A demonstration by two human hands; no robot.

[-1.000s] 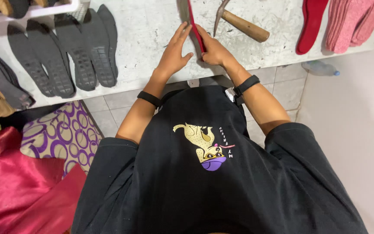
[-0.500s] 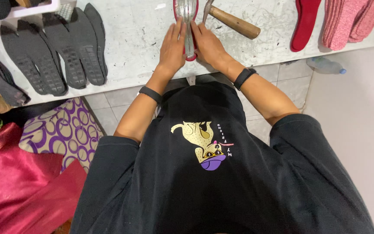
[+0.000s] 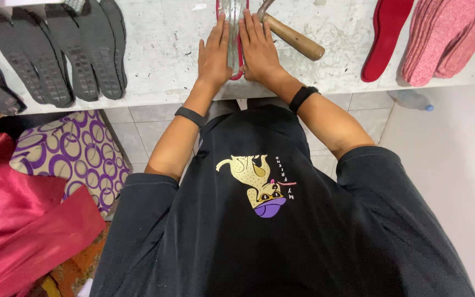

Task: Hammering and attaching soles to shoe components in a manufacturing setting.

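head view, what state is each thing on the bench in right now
left hand: open, flat on the bench, touching the red-edged sole
right hand: open, pressing the sole's other side
red-edged sole: flat between both hands
hammer: lying untouched
black soles: laid side by side
red insole: lying flat

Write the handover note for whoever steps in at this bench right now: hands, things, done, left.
Left hand: flat, palm down on the left side of the red-edged sole piece, fingers straight.
Right hand: flat on its right side, the same way.
The sole piece lies lengthwise on the white bench, near its front edge. The wooden-handled hammer lies just right of the right hand, not held. Black outsoles lie in a row to the left; a red insole and a pink stack to the right.
Done: piece laid flat under both palms.
Left: pressing; whether it has bonded cannot be seen.
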